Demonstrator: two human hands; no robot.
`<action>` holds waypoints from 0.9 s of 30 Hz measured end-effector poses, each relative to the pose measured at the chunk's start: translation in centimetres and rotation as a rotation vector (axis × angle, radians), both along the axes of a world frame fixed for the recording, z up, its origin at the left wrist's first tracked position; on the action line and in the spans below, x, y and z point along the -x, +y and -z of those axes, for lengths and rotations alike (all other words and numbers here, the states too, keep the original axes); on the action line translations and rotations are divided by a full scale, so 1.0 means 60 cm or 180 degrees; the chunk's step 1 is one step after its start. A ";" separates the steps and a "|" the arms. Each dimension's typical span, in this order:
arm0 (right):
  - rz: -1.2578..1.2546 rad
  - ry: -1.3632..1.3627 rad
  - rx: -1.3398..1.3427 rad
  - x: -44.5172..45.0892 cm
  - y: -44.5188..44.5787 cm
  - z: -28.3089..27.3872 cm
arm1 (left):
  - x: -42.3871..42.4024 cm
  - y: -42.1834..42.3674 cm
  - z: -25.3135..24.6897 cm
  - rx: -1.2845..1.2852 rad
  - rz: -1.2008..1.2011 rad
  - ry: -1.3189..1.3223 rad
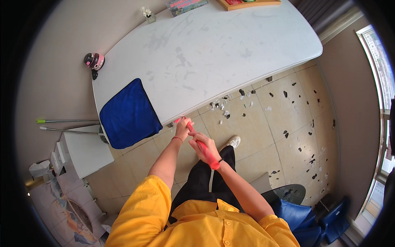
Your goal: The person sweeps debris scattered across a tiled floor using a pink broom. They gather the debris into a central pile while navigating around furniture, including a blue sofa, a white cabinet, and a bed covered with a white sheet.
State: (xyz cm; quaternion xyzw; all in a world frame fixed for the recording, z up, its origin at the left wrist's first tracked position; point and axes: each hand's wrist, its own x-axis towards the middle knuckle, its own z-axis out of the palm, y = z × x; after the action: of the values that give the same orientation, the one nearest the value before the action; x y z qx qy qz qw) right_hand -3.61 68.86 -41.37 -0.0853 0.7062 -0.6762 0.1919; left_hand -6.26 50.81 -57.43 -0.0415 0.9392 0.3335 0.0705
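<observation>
Both hands grip a red pole (202, 145), apparently a tool handle, which slants from near my right wrist toward the table's front edge. My right hand (206, 147) is wrapped around the upper part. Farther along, my left hand (184, 128) holds it close to the edge of the white table (213, 52). The pole's far end is hidden by my left hand and the tabletop, so any head on it cannot be seen. Black and white scraps (227, 116) lie on the tiled floor (250, 132) beyond my right shoe (234, 141).
A blue cloth (129, 114) hangs over the table's left end, near a pink-and-black bottle (95, 61). Two poles (72, 121) lean beside a white cabinet (88, 151). More scraps (286, 133) are scattered toward the window wall. Blue chairs (334, 220) stand at lower right.
</observation>
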 end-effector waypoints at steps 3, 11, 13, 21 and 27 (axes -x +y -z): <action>0.0179 0.0591 0.0020 0.001 0.014 -0.025 | 0.011 0.030 -0.012 -0.0375 -0.0149 -0.0102; -0.0517 0.0078 -0.0042 -0.075 0.167 -0.154 | -0.138 0.139 -0.145 -0.0261 -0.0203 -0.0112; -0.0562 -0.0137 0.0261 -0.098 0.156 -0.130 | -0.195 0.122 -0.136 -0.0112 -0.0272 -0.0325; -0.0041 -0.1166 0.0273 -0.161 0.001 0.048 | -0.282 -0.021 0.020 -0.0002 0.0002 -0.1294; 0.0063 -0.0634 -0.0134 -0.048 0.071 -0.042 | -0.141 0.098 0.009 -0.0695 -0.0219 -0.0631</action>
State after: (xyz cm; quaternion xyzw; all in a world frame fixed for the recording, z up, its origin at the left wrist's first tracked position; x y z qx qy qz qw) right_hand -0.74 73.09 -38.82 -0.0066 0.6985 -0.6682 0.2561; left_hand 2.23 56.72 -57.97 -0.0985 0.8838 0.4301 0.1556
